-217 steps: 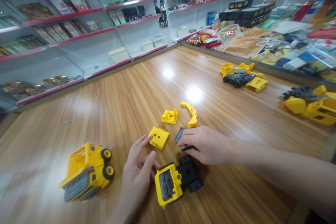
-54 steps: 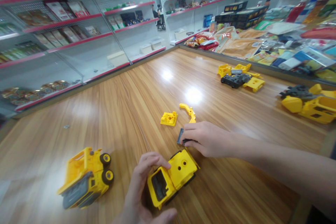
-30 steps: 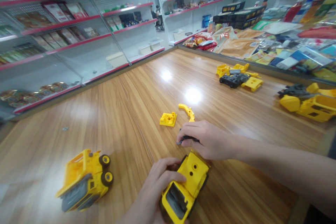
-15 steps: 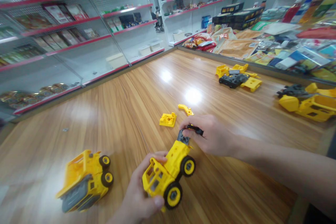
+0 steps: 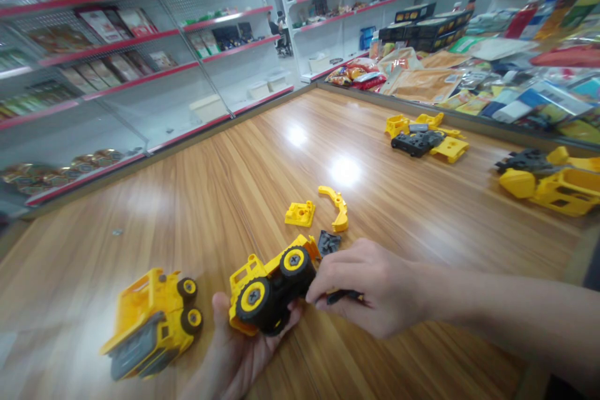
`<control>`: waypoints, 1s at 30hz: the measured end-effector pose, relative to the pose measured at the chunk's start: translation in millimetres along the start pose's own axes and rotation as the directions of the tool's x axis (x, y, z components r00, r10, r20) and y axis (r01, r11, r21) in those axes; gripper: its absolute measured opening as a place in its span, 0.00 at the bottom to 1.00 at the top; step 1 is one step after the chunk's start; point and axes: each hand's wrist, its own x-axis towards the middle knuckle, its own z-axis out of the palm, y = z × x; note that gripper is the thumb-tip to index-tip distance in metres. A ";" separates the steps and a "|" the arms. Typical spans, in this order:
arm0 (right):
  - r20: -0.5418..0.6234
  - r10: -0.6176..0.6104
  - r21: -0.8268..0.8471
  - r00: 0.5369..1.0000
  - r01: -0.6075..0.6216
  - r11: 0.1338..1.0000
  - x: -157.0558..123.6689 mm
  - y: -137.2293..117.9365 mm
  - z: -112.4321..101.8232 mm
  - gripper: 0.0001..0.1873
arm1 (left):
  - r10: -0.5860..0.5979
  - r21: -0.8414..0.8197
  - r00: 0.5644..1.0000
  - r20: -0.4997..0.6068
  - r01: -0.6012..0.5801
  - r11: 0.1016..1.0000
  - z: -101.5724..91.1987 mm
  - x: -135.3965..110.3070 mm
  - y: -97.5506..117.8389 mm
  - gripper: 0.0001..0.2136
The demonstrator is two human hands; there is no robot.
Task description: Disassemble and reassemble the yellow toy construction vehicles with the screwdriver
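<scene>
My left hand holds a yellow toy truck from below, tipped so that its black underside and wheels face me. The thumb stands beside the cab. At the truck's rear end is my right hand, its fingers closed around a small black tool; its tip is hidden. Just beyond the right fingers lies a dark grey toy part on the table. Past it are a curved yellow arm piece and a flat yellow piece.
A yellow and grey toy dump truck rests at the left. Other toy parts lie in piles at the right, one with a black chassis, one with a yellow body. Packaged goods border the table; shelves stand behind.
The toy truck has been rolled over, turning its underside toward me. The grey part under my right fingers now lies on the table. My right hand has come down to the truck's rear.
</scene>
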 end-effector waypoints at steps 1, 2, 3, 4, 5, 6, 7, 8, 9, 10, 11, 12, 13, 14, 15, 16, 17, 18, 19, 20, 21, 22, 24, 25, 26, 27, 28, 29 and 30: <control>-0.004 -0.002 -0.002 1.000 0.002 1.000 -0.3 0.0 1.8 0.07 | -0.017 0.004 1.000 0.000 0.017 1.000 -0.6 -0.5 -0.3 0.27; -0.018 0.003 -0.004 1.000 -0.003 1.000 -0.4 0.4 3.2 0.06 | -0.031 0.006 1.000 0.004 0.031 1.000 -1.4 -1.1 -0.6 0.27; -0.036 0.011 -0.005 0.999 -0.011 1.000 -0.4 1.1 4.1 0.06 | -0.042 0.005 0.999 0.009 0.041 0.999 -2.3 -1.7 -0.6 0.25; -0.051 0.026 -0.007 0.998 -0.027 1.000 -0.3 1.8 4.6 0.06 | -0.048 0.002 0.999 0.012 0.048 0.999 -3.3 -2.3 -0.4 0.23; -0.063 0.047 -0.011 0.997 -0.047 0.999 -0.1 2.6 4.8 0.05 | -0.049 -0.003 0.999 0.011 0.049 0.999 -4.1 -2.9 0.0 0.21; -0.069 0.068 -0.020 0.995 -0.070 0.997 0.2 3.4 4.9 0.05 | -0.045 -0.006 0.999 0.002 0.045 0.999 -4.8 -3.3 0.5 0.19; -0.068 0.093 -0.032 0.993 -0.095 0.995 0.4 4.0 4.9 0.05 | -0.038 -0.005 0.999 -0.020 0.038 0.999 -5.0 -3.6 1.0 0.18; -0.064 0.113 -0.042 0.992 -0.116 0.992 0.5 4.5 4.9 0.05 | -0.026 0.003 0.998 -0.052 0.026 1.000 -4.8 -3.8 1.4 0.16; -0.058 0.127 -0.050 0.990 -0.130 0.990 0.5 4.8 5.0 0.05 | -0.010 0.020 0.996 -0.092 0.012 1.000 -4.1 -3.8 1.6 0.15; -0.054 0.137 -0.056 0.989 -0.140 0.989 0.4 5.0 5.2 0.05 | 0.008 0.046 0.991 -0.134 -0.001 0.999 -2.9 -3.6 1.4 0.15; -0.053 0.142 -0.062 0.988 -0.146 0.987 0.2 5.1 5.4 0.05 | 0.023 0.081 0.985 -0.174 -0.009 0.997 -1.2 -3.1 0.9 0.16; -0.052 0.146 -0.065 0.988 -0.149 0.987 -0.1 5.2 5.7 0.05 | 0.034 0.124 0.978 -0.206 -0.009 0.992 0.9 -2.5 -0.1 0.18; -0.051 0.149 -0.069 0.988 -0.152 0.986 -0.5 5.1 6.0 0.05 | 0.040 0.170 0.972 -0.230 0.000 0.985 3.2 -1.8 -1.4 0.19; -0.048 0.151 -0.075 0.987 -0.154 0.985 -0.9 4.9 6.4 0.05 | 0.039 0.217 0.970 -0.240 0.015 0.976 5.5 -1.0 -3.2 0.20; -0.044 0.154 -0.084 0.987 -0.158 0.984 -1.4 4.5 6.8 0.05 | 0.036 0.262 0.971 -0.238 0.029 0.965 7.6 -0.1 -5.1 0.21; -0.035 0.155 -0.093 0.987 -0.157 0.983 -1.7 3.9 7.1 0.06 | 0.032 0.301 0.974 -0.226 0.038 0.953 9.4 0.6 -7.1 0.20; -0.018 0.156 -0.103 0.988 -0.157 0.982 -2.0 3.0 7.5 0.06 | 0.031 0.333 0.977 -0.209 0.041 0.942 10.7 1.3 -8.9 0.19; 0.003 0.160 -0.116 0.987 -0.158 0.981 -2.2 1.9 7.8 0.06 | 0.035 0.359 0.980 -0.194 0.038 0.933 11.7 1.8 -10.6 0.18; 0.029 0.169 -0.134 0.985 -0.164 0.977 -2.4 0.7 8.0 0.06 | 0.040 0.379 0.982 -0.186 0.034 0.925 12.2 2.3 -12.0 0.18; 0.055 0.180 -0.154 0.982 -0.170 0.973 -2.6 -0.7 8.2 0.07 | 0.047 0.395 0.982 -0.184 0.030 0.918 12.5 2.8 -13.2 0.17; 0.079 0.191 -0.180 0.978 -0.175 0.968 -2.8 -2.0 8.3 0.07 | 0.050 0.406 0.981 -0.189 0.032 0.913 12.6 3.4 -14.2 0.17; 0.097 0.199 -0.207 0.975 -0.176 0.962 -3.1 -3.0 8.3 0.07 | 0.052 0.413 0.980 -0.193 0.034 0.910 12.7 4.0 -15.1 0.17; 0.116 0.203 -0.254 0.972 -0.169 0.952 -4.0 -3.9 8.6 0.07 | 0.057 0.414 0.979 -0.194 0.029 0.910 12.7 5.5 -16.8 0.19; 0.119 0.204 -0.266 0.972 -0.167 0.949 -4.6 -3.9 8.8 0.07 | 0.061 0.408 0.979 -0.192 0.023 0.913 12.6 6.3 -17.6 0.19; 0.115 0.206 -0.266 0.972 -0.169 0.949 -5.1 -3.6 9.1 0.07 | 0.068 0.401 0.979 -0.192 0.015 0.916 12.2 7.0 -18.4 0.20; 0.104 0.209 -0.250 0.972 -0.178 0.952 -5.3 -3.2 9.4 0.07 | 0.076 0.392 0.978 -0.195 0.007 0.920 11.6 7.6 -19.1 0.20; 0.089 0.211 -0.218 0.973 -0.188 0.958 -5.2 -3.1 9.7 0.07 | 0.081 0.385 0.976 -0.203 0.004 0.923 10.9 7.9 -19.6 0.19; 0.068 0.209 -0.174 0.975 -0.195 0.965 -4.6 -3.3 9.8 0.07 | 0.082 0.377 0.973 -0.217 0.006 0.926 10.2 7.9 -20.0 0.18; 0.045 0.205 -0.121 0.978 -0.199 0.973 -3.4 -4.1 9.6 0.07 | 0.081 0.371 0.969 -0.233 0.012 0.929 9.7 7.7 -20.1 0.18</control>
